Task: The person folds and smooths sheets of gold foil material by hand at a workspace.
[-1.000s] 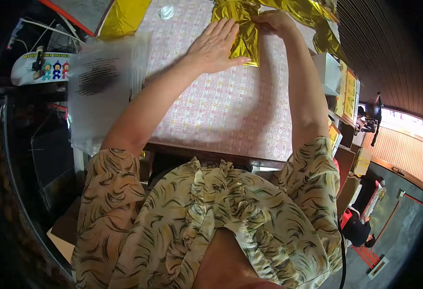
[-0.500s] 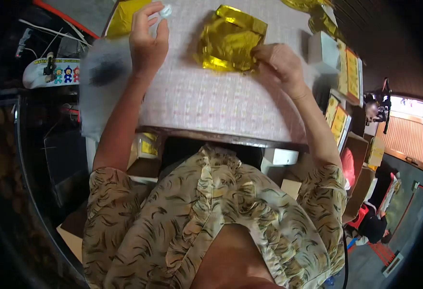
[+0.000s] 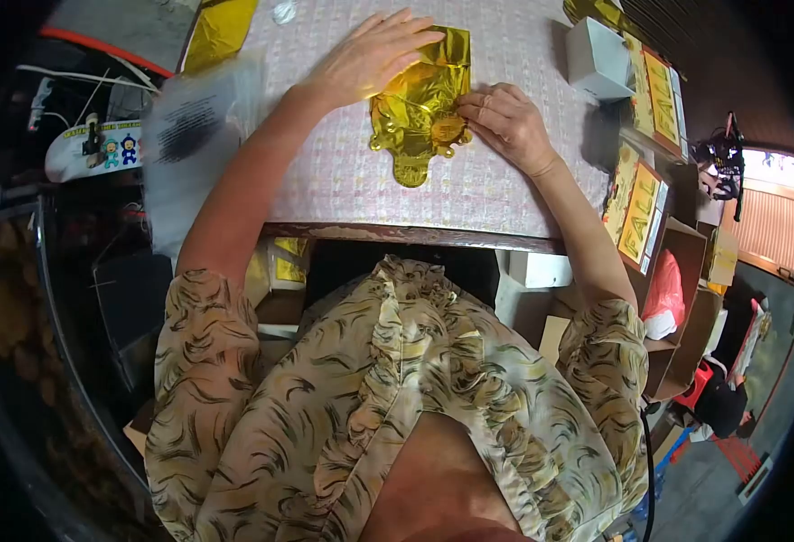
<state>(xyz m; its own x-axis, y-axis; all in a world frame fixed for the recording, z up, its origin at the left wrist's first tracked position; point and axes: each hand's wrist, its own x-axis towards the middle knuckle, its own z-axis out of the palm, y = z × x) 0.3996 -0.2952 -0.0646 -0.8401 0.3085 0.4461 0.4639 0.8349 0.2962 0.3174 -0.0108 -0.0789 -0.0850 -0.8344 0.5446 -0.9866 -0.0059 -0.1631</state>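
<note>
A gold foil balloon (image 3: 412,113), flat and folded, lies on the table with small tabs and a rounded tail at its near edge. My left hand (image 3: 374,56) rests across its upper left part, fingers stretched out and palm down. At the right edge of the foil, my right hand (image 3: 505,122) pinches the material between thumb and fingers. Up and left of my left hand sits a small white crumpled ball (image 3: 284,12), apart from both hands.
A checked cloth (image 3: 343,181) covers the table. Clear plastic sleeves (image 3: 198,135) hang over its left edge, below more gold foil (image 3: 221,34). To the right stand a white box (image 3: 598,56) and yellow-and-red printed packs (image 3: 636,217). An open carton (image 3: 681,307) holds a pink bag (image 3: 666,294).
My left hand has left the small white ball and come down right onto the foil. The foil now appears narrower, with its tabbed end toward me. My right hand stays at its right edge.
</note>
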